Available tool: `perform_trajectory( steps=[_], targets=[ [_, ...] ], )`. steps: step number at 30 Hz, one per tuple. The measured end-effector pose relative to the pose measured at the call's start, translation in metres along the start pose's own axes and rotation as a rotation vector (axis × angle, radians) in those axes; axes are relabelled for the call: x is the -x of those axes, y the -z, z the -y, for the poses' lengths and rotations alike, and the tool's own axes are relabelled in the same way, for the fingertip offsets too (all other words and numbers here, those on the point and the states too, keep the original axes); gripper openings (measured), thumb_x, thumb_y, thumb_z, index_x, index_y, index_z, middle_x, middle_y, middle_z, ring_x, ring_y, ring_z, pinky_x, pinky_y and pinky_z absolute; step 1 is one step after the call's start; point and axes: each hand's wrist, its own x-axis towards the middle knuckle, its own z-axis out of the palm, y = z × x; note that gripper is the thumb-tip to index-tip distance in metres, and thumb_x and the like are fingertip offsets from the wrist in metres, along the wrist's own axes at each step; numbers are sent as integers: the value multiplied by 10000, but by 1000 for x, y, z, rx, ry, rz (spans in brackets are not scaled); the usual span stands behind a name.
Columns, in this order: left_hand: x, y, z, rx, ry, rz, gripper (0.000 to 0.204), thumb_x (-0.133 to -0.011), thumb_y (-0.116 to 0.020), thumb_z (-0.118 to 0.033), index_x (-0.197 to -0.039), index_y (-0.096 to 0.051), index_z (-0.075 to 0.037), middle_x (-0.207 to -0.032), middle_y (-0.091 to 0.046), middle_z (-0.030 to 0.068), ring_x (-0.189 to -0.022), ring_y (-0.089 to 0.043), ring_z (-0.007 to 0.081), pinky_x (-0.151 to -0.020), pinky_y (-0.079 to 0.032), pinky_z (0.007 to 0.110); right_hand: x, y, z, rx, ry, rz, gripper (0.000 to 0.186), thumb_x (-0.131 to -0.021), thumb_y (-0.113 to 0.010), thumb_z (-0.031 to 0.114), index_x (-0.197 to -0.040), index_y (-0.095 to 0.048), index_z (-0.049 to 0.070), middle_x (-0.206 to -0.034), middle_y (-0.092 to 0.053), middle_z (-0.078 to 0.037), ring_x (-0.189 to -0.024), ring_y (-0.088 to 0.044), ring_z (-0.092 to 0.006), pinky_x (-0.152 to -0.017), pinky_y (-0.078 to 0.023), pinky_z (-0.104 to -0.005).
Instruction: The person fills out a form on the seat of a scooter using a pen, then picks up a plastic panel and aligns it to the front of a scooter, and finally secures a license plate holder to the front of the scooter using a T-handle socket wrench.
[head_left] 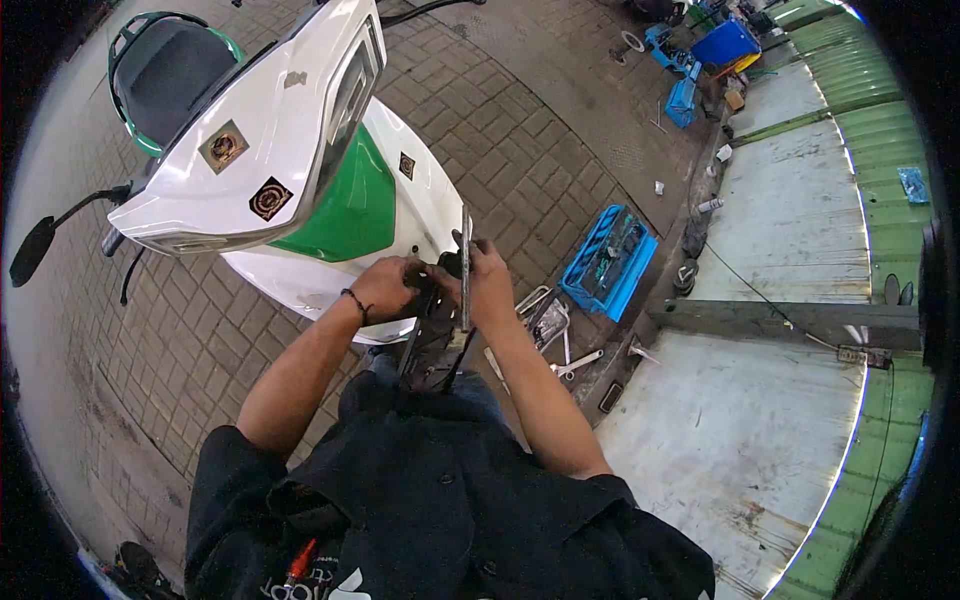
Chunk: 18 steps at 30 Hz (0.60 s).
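Note:
My left hand (388,288) has its fingers closed round a dark black part (431,330), held low in front of the white and green scooter (240,160). My right hand (483,282) grips a long silver metal bar (465,305), upright along the right side of the black part, with its fingers near a small dark piece at the top. Both hands are close together beside the scooter's front body panel; their fingertips are partly hidden.
An open blue toolbox (640,255) sits on the paving at right, with loose wrenches (575,365) nearer me. Blue bins (722,40) stand farther back beside a low kerb (650,350) and corrugated wall (860,70). A cable runs across the white panels.

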Motion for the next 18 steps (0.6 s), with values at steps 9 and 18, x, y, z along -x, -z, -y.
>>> perform_trajectory(
  steps=[9,18],
  targets=[
    [5,-11,11,187,-66,86,363,-754,-578,-38,-1116,-600,-9,-1061,-655,184,-987,-634,290,-865,-486,371,-1,-1,-14,74,-48,222,335,-738,-724,328,-889,-639,41,-953,-596,-188,-836,-611,-405,-726,-499,-467],
    [26,-73,25,206,18,-122,368,-808,-577,-56,-1174,-585,-20,-1098,-633,196,-1063,-595,317,-930,-454,376,11,-2,-57,-12,-143,264,325,-770,-696,327,-847,-618,21,-769,-631,-204,-769,-633,-384,-671,-488,-433]
  ],
)
